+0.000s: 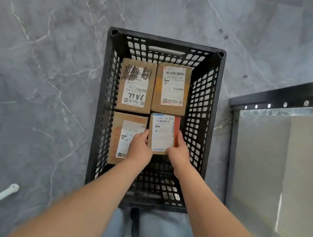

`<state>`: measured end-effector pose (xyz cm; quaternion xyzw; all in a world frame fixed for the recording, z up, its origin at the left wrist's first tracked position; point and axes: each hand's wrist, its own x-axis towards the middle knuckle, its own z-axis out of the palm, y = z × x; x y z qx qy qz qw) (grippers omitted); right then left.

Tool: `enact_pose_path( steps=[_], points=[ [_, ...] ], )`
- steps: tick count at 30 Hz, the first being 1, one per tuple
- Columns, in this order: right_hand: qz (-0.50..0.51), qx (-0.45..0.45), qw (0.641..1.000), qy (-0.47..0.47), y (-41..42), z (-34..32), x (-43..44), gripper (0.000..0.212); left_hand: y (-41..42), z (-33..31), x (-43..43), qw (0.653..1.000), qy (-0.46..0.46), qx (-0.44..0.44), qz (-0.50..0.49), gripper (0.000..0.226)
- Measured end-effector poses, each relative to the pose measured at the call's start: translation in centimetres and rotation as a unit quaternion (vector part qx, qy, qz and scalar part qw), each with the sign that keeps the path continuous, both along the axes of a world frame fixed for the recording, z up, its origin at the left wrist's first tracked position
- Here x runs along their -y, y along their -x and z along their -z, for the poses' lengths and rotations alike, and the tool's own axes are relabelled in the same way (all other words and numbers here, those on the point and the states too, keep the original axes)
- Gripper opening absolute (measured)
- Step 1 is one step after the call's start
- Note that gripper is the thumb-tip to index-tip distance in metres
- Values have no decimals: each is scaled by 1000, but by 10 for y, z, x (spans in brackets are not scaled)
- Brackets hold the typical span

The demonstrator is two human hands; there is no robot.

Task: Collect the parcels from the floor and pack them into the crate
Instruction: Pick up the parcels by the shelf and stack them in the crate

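— Hands first: what have they got?

— My left hand [140, 148] and right hand [180, 150] are both closed on one parcel [163, 132], fingers down its long sides, thumbs near its near end. I'd say I grip it from both sides so it drops straight into a tight slot.

— Where is it in the crate [200, 110]?

— Against the right wall, just behind the two far boxes. The far-left box [135, 85] and far-right box [171, 88] sit side by side at the far wall; a third box [127, 136] lies along the left wall, touching my parcel's left side, and my left fingers overlap its label.

— Is it down yet?

— I can't tell whether it rests on the crate floor or hangs just above.

— Room left?

— The near end of the crate is bare mesh. No other parcels show on the floor [44, 75] in this view.
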<state>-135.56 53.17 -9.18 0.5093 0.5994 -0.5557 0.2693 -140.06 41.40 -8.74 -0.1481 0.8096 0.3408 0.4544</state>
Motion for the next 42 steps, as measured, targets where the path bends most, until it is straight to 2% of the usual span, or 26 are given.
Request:
enact_pose_path(
  steps=[4, 7, 10, 12, 16, 19, 26, 32, 37, 42],
  points=[
    [-40, 15, 999, 12, 1, -4, 9, 97, -20, -19, -6, 997, 13, -69, 40, 53],
    [-116, 24, 993, 3, 4, -13, 7, 93, -28, -33, -10, 994, 10, -69, 83, 52],
    [-184, -3, 982, -35, 0, -19, 5, 77, -15, -59, -13, 997, 12, -34, 71, 45],
    [-225, 1, 973, -52, 5, -49, 2, 63, 1, -83, -12, 997, 17, -25, 77, 41],
    [-258, 38, 965, -32, 37, -169, -9, 55, 45, -162, -13, 994, 21, -14, 108, 29],
    [-235, 0, 967, -96, 63, -265, -29, 42, 77, -245, -13, 990, 11, -24, 142, 22],
    [-239, -107, 949, -173, 108, -534, -64, 37, 126, -513, -1, 981, 4, -158, 112, 16],
    [-274, -171, 922, -213, 98, -718, -57, 41, 137, -709, 9, 936, -69, -305, 162, 24],
    [-263, -184, 913, -252, 87, -798, -46, 49, 145, -783, 11, 898, -107, -370, 211, 21],
    [-150, -198, 926, -285, 71, -837, -26, 47, 146, -799, 15, 862, -143, -386, 297, 23]
  ],
)
